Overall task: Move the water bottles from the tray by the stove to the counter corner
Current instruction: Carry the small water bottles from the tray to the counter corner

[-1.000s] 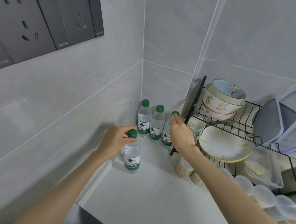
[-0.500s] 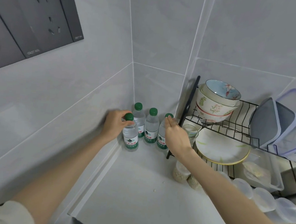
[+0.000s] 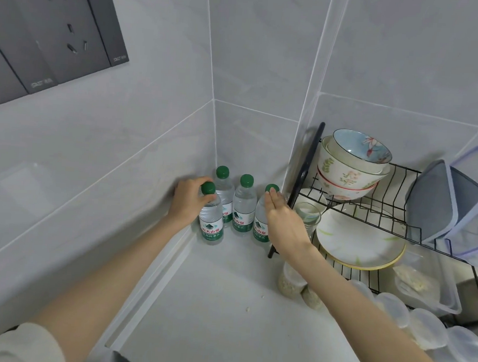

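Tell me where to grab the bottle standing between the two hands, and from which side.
Take the middle bottle by its neck, just under the green cap, coming from above and the front. It stands upright with neighbouring bottles close on either side and the wall behind, so only the top and front look free.

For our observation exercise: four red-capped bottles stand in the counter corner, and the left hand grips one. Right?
No: the head view shows green caps, not red. Four bottles stand in the corner, and the left hand grips one.
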Demonstrator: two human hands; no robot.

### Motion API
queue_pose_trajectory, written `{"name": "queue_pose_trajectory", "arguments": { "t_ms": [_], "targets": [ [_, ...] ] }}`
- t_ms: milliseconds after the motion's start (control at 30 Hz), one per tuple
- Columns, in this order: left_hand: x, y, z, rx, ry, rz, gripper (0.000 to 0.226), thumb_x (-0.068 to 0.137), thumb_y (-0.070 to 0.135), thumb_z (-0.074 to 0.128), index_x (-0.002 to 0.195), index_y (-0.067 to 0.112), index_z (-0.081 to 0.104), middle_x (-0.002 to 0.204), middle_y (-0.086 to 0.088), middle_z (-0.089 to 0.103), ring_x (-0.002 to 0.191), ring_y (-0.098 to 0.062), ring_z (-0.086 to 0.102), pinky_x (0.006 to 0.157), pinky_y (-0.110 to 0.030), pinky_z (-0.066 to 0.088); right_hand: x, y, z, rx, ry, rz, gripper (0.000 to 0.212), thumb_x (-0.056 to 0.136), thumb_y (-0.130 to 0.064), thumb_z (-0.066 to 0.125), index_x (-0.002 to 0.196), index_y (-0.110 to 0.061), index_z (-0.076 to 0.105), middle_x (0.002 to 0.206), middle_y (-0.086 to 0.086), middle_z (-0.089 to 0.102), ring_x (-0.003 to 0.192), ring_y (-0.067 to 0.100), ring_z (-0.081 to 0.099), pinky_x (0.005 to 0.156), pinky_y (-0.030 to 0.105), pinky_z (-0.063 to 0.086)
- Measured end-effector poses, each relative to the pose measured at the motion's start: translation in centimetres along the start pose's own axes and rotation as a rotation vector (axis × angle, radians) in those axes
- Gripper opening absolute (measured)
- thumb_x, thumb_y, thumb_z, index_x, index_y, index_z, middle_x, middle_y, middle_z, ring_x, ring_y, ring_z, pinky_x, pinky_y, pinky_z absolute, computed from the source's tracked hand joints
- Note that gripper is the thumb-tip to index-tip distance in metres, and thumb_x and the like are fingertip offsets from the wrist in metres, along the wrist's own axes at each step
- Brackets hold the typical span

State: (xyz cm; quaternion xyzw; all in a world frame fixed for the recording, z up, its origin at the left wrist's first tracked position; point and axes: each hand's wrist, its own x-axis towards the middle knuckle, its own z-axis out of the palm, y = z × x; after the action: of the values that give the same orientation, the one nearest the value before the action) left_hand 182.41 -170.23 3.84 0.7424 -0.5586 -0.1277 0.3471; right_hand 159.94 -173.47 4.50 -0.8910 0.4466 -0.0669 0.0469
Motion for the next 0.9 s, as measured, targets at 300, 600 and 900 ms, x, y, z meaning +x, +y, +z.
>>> {"name": "queue_pose_trajectory", "arguments": {
  "t_ms": [300, 600, 900],
  "targets": [
    [-2.2, 2.7, -1.3, -0.108, 0.017, -0.112, 0.048, 0.094, 0.019, 0.057, 0.139, 0.008, 0.046, 0.142, -0.008, 0.051, 0.134, -0.021, 0.045, 0.110, -0.032, 0.033, -0.2, 0.6, -1.5, 0.401, -0.084, 0.026, 0.070, 0.092, -0.007, 0.054, 0.152, -0.007, 0.016, 0.160, 0.013, 0.016, 0.148, 0.024, 0.016, 0.115, 0.024, 0.015],
    [-7.8, 6.5, -5.9, -0.167, 0.134, 0.043, 0.039, 0.091, 0.019, 0.061, 0.130, 0.018, 0.056, 0.126, 0.003, 0.064, 0.116, -0.010, 0.060, 0.103, -0.032, 0.045, -2.8, 0.3, -3.6, 0.460, 0.050, -0.128, 0.058, 0.092, -0.013, 0.057, 0.146, -0.017, 0.036, 0.140, 0.005, 0.053, 0.128, 0.023, 0.049, 0.102, 0.027, 0.037],
    [-14.3, 7.2, -8.1, -0.224, 0.205, -0.042, 0.032, 0.091, 0.014, 0.059, 0.122, 0.025, 0.060, 0.109, 0.009, 0.069, 0.097, 0.002, 0.063, 0.084, -0.007, 0.044, -7.1, -2.3, -6.6, 0.685, 0.230, -0.225, 0.041, 0.091, -0.009, 0.059, 0.131, -0.016, 0.057, 0.123, -0.005, 0.066, 0.117, 0.004, 0.058, 0.104, 0.019, 0.040]
  ]
}}
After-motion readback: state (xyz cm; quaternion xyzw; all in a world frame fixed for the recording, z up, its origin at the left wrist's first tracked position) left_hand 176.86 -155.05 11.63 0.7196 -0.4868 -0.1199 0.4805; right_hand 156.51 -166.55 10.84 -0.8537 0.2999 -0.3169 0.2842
